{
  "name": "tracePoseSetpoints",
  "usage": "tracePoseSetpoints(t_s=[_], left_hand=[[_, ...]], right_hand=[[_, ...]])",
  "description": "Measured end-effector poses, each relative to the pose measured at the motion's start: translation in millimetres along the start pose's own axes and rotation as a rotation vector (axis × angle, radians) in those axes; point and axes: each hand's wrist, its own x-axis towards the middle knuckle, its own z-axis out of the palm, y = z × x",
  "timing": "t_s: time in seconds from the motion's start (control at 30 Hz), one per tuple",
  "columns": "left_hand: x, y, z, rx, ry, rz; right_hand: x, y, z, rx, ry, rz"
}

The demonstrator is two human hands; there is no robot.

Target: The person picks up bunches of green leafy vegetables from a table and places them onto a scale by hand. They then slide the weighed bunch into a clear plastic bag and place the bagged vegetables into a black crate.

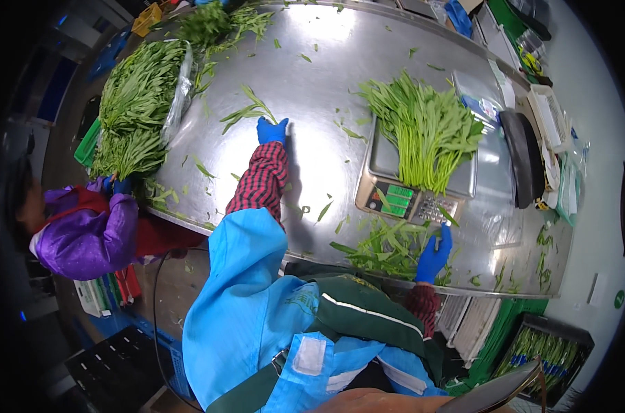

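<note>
My left hand (271, 131), in a blue glove, grips a small sprig of leafy greens (251, 109) over the middle of the steel table. My right hand (434, 255), also gloved in blue, is by the front edge of a digital scale (364, 199). Its index finger points toward the keypad (430, 210); whether it touches is unclear, and I see nothing held. A bunch of long-stemmed greens, like water spinach (421, 131), lies on the scale's metal pan (385, 155), stems toward me. Loose leaves (387, 253) are heaped between the scale and the table's near edge.
The steel table (317, 77) carries scattered leaf bits. A large pile of greens (137, 98) with plastic wrap stands at left, beside a co-worker in purple sleeves (85, 242). Clear plastic bags (493, 180) lie right of the scale. A black crate (545, 351) holds bundled greens below.
</note>
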Motion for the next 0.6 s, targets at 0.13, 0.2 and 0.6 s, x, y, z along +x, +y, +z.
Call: tracePoseSetpoints(t_s=[0.13, 0.2, 0.6], left_hand=[[3.6, 23.7, 3.1, 0.150, -0.112, -0.015], [-5.0, 20.6, 7.9, 0.050, -0.095, -0.006], [-294.8, 13.6, -91.3, -0.931, -0.971, -0.029]], right_hand=[[52.5, -20.0, 27.5, -0.241, 0.074, -0.070], [32.6, -14.1, 40.8, -0.283, -0.079, -0.174], [-28.2, -123.7, 48.4, 0.586, -0.910, 0.556]])
